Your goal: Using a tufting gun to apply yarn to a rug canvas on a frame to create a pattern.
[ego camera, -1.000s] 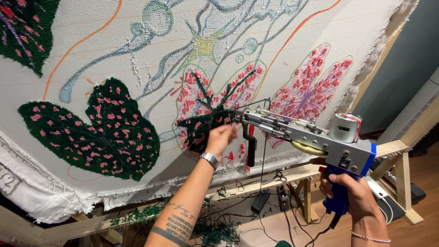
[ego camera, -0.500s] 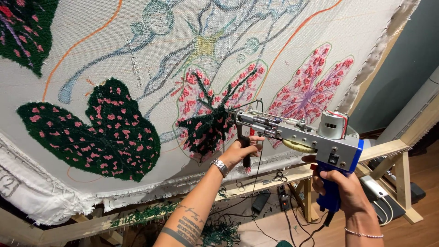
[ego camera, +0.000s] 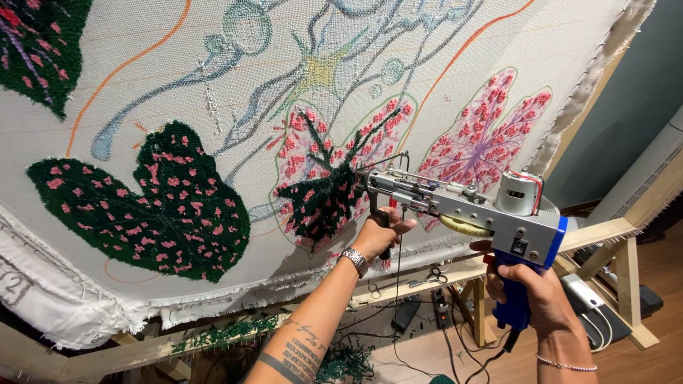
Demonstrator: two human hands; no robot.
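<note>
Both hands [ego camera: 380, 235] grip tufting gun [ego camera: 469, 206] against cloth [ego camera: 142, 78], open floor [ego camera: 662, 363] below

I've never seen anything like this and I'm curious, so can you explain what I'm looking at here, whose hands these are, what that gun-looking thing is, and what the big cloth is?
The picture comes from a camera worn on a person's head, so the two arms reaching in from below are that person's own. The big pale cloth is stretched on a wooden frame and tilted towards the viewer. It carries a drawn design, partly filled with yarn: a dark green leaf with pink spots and pink leaves further right. The right hand grips the blue handle of a grey tufting gun, a powered tool whose tip is pressed to the cloth. The left hand, with a wristwatch, holds the gun's front grip. Below, scissors lie on the frame's rail, with cables on the floor.
</note>
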